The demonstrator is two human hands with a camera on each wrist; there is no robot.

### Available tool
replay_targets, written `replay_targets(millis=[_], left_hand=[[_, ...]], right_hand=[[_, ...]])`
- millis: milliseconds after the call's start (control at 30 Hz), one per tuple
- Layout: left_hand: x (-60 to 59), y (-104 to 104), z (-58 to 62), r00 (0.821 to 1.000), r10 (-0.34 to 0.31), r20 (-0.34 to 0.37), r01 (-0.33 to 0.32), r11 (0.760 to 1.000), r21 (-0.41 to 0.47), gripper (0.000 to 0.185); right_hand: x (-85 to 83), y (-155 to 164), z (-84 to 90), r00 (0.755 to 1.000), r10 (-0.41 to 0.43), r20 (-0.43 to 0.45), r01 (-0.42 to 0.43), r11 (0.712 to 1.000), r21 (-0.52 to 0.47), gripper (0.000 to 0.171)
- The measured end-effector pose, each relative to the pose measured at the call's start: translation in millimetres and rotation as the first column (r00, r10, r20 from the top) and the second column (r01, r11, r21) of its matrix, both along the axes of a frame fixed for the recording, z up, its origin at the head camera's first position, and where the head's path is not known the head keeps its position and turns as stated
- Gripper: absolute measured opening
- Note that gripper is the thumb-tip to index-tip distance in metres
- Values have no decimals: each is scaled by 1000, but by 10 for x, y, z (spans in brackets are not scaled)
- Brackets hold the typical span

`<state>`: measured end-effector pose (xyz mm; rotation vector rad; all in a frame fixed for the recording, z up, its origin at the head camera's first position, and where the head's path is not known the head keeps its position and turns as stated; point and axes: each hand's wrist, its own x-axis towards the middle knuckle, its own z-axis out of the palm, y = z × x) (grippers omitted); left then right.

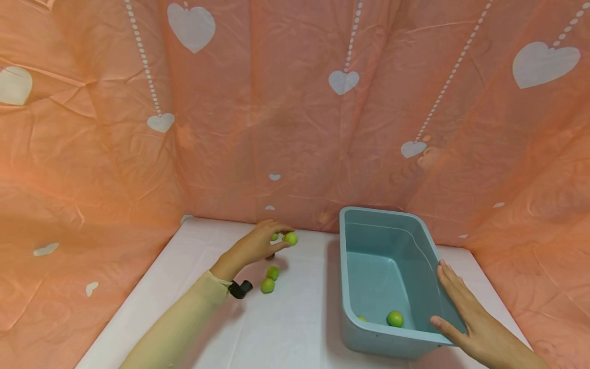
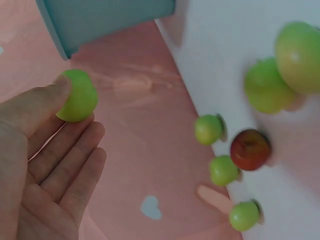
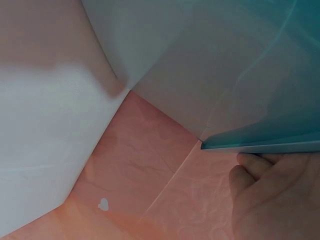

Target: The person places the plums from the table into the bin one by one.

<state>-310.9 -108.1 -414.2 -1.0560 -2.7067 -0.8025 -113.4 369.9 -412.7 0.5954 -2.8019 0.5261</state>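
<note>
No legible text, label, brand, number or sign anywhere.

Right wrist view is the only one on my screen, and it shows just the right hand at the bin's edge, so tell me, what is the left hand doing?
Observer: The left hand holds a small green fruit off the table.
Operator: I only get the outside of the bin. Is anything in it?
Observer: Yes, the head view shows a fruit on the bin's floor toward the near end.
Operator: And what is out on the table, all green?
Observer: No, the left wrist view shows one red fruit there among the green ones.
</note>
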Motion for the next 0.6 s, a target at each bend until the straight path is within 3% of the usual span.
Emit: replay_targets(millis=[400,600], left_hand=[[60,287,157,998,-65,12,64,996,58,40],[96,452,271,990,-141,7,139,983,118,39]], right_hand=[[13,-12,-15,1000,-6,2,6,1000,-2,105],[9,-8,-14,1000,2,1,-2,1000,-3,104]])
